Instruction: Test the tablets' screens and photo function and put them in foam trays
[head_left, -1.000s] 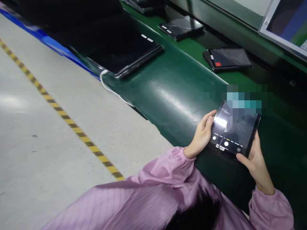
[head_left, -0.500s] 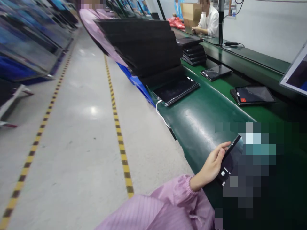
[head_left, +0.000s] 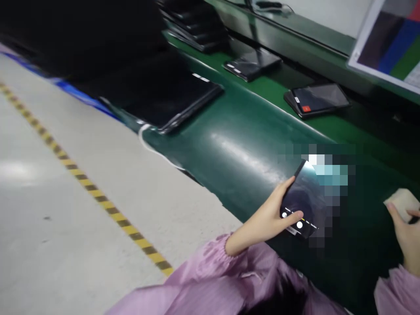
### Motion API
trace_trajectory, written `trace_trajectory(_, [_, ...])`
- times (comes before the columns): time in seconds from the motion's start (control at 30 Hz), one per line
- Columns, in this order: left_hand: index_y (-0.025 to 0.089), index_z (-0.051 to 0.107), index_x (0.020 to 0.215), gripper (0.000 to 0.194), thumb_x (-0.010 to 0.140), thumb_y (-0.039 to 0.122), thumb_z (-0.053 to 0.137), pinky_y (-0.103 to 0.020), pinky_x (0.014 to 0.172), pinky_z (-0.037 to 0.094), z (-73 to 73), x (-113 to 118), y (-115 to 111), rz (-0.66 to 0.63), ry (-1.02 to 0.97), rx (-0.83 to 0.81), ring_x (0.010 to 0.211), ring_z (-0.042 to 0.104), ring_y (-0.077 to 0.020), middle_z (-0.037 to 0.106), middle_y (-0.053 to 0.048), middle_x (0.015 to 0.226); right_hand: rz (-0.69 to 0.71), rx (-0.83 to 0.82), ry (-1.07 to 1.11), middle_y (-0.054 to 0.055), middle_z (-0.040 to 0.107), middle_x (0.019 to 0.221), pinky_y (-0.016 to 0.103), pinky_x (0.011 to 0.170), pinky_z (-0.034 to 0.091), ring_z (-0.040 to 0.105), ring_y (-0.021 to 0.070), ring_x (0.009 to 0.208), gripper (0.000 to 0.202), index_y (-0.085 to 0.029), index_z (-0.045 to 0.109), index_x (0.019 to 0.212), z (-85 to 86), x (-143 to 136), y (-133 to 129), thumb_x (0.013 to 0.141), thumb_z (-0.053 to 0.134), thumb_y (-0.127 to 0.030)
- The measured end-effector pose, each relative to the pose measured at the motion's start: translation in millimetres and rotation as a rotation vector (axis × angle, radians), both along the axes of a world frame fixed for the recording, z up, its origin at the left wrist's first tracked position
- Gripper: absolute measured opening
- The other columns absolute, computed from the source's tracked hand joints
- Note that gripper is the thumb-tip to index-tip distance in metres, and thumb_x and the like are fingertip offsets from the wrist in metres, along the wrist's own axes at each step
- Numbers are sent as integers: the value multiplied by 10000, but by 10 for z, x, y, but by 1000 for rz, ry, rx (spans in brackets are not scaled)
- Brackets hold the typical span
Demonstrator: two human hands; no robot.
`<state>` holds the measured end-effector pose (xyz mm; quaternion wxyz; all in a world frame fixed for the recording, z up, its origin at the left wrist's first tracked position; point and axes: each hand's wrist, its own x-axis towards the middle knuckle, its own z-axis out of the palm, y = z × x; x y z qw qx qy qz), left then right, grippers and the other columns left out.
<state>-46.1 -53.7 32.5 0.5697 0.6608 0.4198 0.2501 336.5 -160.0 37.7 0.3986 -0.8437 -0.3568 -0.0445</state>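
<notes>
My left hand point(head_left: 274, 216) grips the left edge of a tablet point(head_left: 300, 192), with the thumb over its lit screen near the white camera-app buttons. Part of the tablet is blurred into blocks, so its right side cannot be made out. At the right edge of the view my right hand point(head_left: 405, 238) pinches a pale, whitish pad or folded cloth point(head_left: 402, 203) above the dark green bench. The two hands are well apart. Both wrists come out of pink striped sleeves.
On the green bench point(head_left: 239, 127) a large dark panel point(head_left: 177, 105) lies at left, a white cable point(head_left: 157, 151) by it. Beyond are stacked black devices point(head_left: 200, 26), a flat tablet point(head_left: 254, 64), a tablet with a red sticker point(head_left: 320, 98), and a framed display point(head_left: 390, 43).
The view has swung down and right. My right hand has come into sight with the whitish pad. My left thumb now lies over the tablet's screen.
</notes>
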Motion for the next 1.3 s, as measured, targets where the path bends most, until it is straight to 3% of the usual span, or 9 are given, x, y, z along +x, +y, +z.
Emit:
trace_trajectory(0.2, [216, 257, 1690, 1089, 836, 534, 853, -568, 1369, 240, -39, 55, 12, -33, -17, -84, 1650, 246, -415, 254, -173, 1775, -9, 43, 102, 193, 637, 1395, 647, 1154, 439, 615, 425, 1320, 683, -257, 490, 1068, -28, -55, 309, 606, 891, -562])
trace_trajectory(0.33, [241, 207, 1700, 1143, 809, 478, 883, -604, 1366, 224, -52, 264, 12, -86, -75, -86, 1648, 247, -413, 230, -174, 1776, 229, 212, 270, 125, 698, 1222, 587, 1069, 535, 696, 330, 1158, 649, -237, 513, 1179, 1, -244, 327, 662, 876, -384])
trace_trajectory(0.47, [294, 182, 1702, 1122, 827, 416, 874, -645, 1342, 263, -69, 481, -12, -155, -94, -10, 1631, 270, -416, 239, -165, 1753, 488, 366, 289, 103, 656, 1205, 537, 1053, 578, 666, 318, 1245, 445, -227, 662, 1147, 50, -560, 243, 758, 861, -315])
trace_trajectory(0.57, [314, 174, 1697, 1130, 823, 410, 883, -644, 1334, 288, -113, 570, -38, -178, -87, 56, 1626, 265, -417, 245, -160, 1736, 702, 324, 195, 90, 660, 1195, 524, 1050, 587, 654, 315, 1276, 273, -246, 731, 1047, 121, -643, 195, 801, 846, -213])
trace_trajectory(0.67, [306, 175, 1691, 1128, 816, 378, 884, -646, 1333, 290, -166, 619, -66, -146, -49, 104, 1615, 282, -416, 269, -166, 1712, 803, 249, 199, 70, 661, 1194, 488, 1062, 579, 644, 288, 1296, 280, -263, 732, 1036, 194, -618, 170, 812, 841, -135])
trace_trajectory(0.8, [312, 180, 1689, 1118, 815, 348, 876, -646, 1333, 287, -191, 626, -67, -118, -25, 134, 1606, 293, -417, 277, -157, 1706, 814, 235, 205, 58, 654, 1205, 468, 1090, 559, 634, 271, 1318, 298, -260, 714, 1029, 240, -606, 154, 810, 845, -106])
trace_trajectory(0.93, [323, 141, 1707, 1209, 793, 462, 921, -647, 1344, 252, -166, 521, -6, -216, -74, 89, 1627, 235, -433, 207, -152, 1750, 827, 215, 200, 57, 656, 1215, 486, 1097, 556, 631, 289, 1336, 289, -255, 705, 1031, 253, -632, 144, 819, 837, -108])
trace_trajectory(1.1, [324, 126, 1713, 1279, 744, 407, 956, -657, 1348, 217, -182, 473, 36, -297, -19, 78, 1651, 148, -448, 125, -157, 1771, 819, 174, 226, 66, 646, 1249, 528, 1104, 548, 637, 309, 1332, 269, -252, 712, 1042, 249, -663, 114, 834, 831, -129])
trace_trajectory(1.3, [225, 337, 1626, 863, 909, 403, 784, -601, 1314, 333, -182, 636, 51, -67, -48, 36, 1529, 421, -374, 399, -181, 1619, 614, 247, 290, 87, 669, 1252, 577, 1073, 556, 659, 324, 1273, 177, -237, 743, 968, 322, -663, 96, 830, 854, -228])
